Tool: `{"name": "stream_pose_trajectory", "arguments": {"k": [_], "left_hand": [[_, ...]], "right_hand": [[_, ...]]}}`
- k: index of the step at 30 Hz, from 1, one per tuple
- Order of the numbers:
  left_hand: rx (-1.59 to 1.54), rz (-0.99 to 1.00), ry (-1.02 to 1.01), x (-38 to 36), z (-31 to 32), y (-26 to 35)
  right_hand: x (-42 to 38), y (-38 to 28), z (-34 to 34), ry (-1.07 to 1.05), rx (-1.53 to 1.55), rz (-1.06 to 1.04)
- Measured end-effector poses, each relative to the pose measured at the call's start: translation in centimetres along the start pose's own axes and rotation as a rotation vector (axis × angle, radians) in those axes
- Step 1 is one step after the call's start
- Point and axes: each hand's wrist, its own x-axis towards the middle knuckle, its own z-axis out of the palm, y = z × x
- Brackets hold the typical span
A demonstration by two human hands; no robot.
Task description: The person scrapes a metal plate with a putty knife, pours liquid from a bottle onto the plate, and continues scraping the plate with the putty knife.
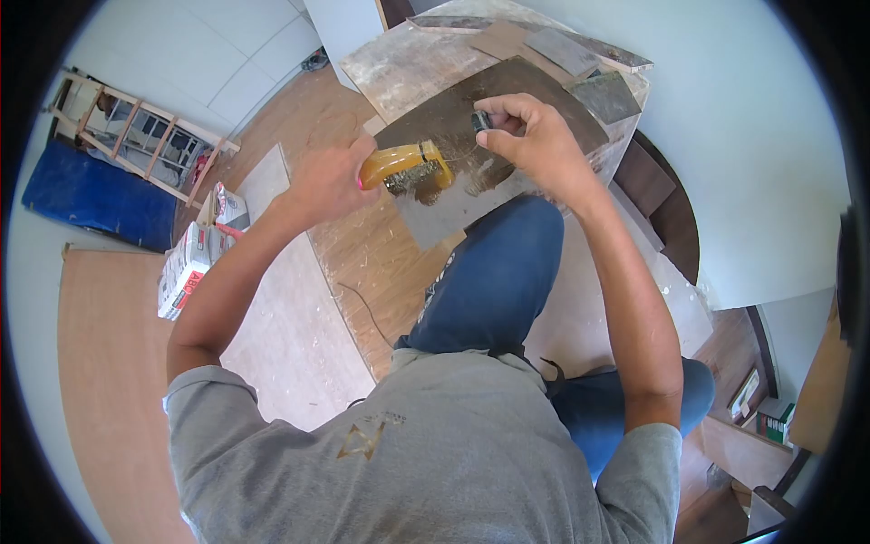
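Note:
My left hand point(328, 181) is wrapped around a bottle of amber liquid point(391, 164), tipped nearly level with its mouth to the right. Yellow liquid point(444, 174) hangs at the mouth, over a wet brown patch. Between the thumb and fingers of my right hand point(542, 150) is a small black cap point(481, 120), held a little right of the bottle. Below both hands lies a dark brown sheet point(544, 95) with smeared, shiny areas. A grey piece point(435, 216) extends from under its near edge.
Loose flat offcuts point(605, 96) lie at the far end of the worktop point(408, 63). My bent knee point(507, 254) is close to the near edge. Printed bags point(186, 267), a blue panel point(95, 195) and a wooden ladder point(136, 136) are at left. A thin cable point(367, 308) crosses the floor.

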Motion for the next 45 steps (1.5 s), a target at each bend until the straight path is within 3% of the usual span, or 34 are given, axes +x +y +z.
{"name": "stream_pose_trajectory", "arguments": {"k": [2,9,11,17,20,22,28,34,45], "left_hand": [[-0.169,-0.008,0.004,-0.3,0.3,-0.3],[-0.199,0.08,0.117,-0.6,1.0,-0.8],[-0.314,-0.028,0.07,-0.6,0.9,-0.5],[-0.382,-0.015,0.115,-0.6,1.2,-0.4],[-0.362,0.004,0.144,-0.7,1.3,-0.5],[-0.366,-0.009,0.143,-0.7,1.2,-0.5],[-0.398,-0.008,0.161,-0.8,1.3,-0.7],[-0.434,-0.019,0.174,-0.7,0.4,-0.4],[-0.401,-0.014,0.196,-1.0,-0.1,-0.2]], "right_hand": [[0.0,-0.1,0.3,0.002,-0.019,-0.004],[0.5,0.6,1.7,-0.102,0.103,0.005],[0.7,0.3,1.8,-0.117,0.127,-0.002],[1.6,-1.3,1.7,-0.176,0.032,-0.071],[1.9,-1.8,1.9,-0.171,-0.06,-0.1],[1.8,-2.6,2.0,-0.203,0.05,0.009],[2.3,-2.5,1.5,-0.134,-0.085,-0.149],[2.5,-3.9,0.9,-0.17,0.023,-0.032],[3.1,-3.6,0.7,-0.195,-0.005,-0.111]]}}
